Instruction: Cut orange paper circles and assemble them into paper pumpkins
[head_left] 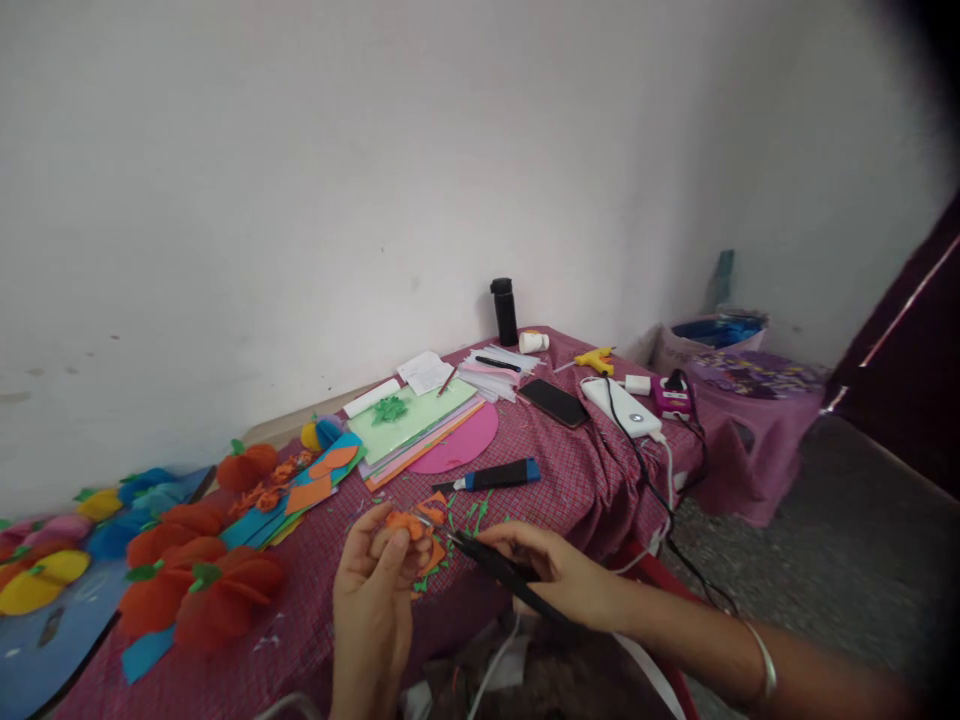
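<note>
My left hand point(375, 590) is raised over the near table edge with its fingers pinched on a small orange paper piece point(407, 523). My right hand point(559, 575) grips a thin black tool point(491, 565) like a pen, and its tip points at the orange piece. Green and orange paper scraps point(465, 515) lie on the checked cloth just beyond both hands. A black and blue cutter point(499, 475) rests a little farther back.
Orange paper pumpkins point(199, 590) and other coloured paper shapes fill the left side. A stack of coloured sheets point(412, 425), a phone point(553, 402), a white power bank point(622, 407), a yellow glue gun point(596, 358) and a black bottle point(504, 311) sit farther back. A purple stool point(750, 420) stands right.
</note>
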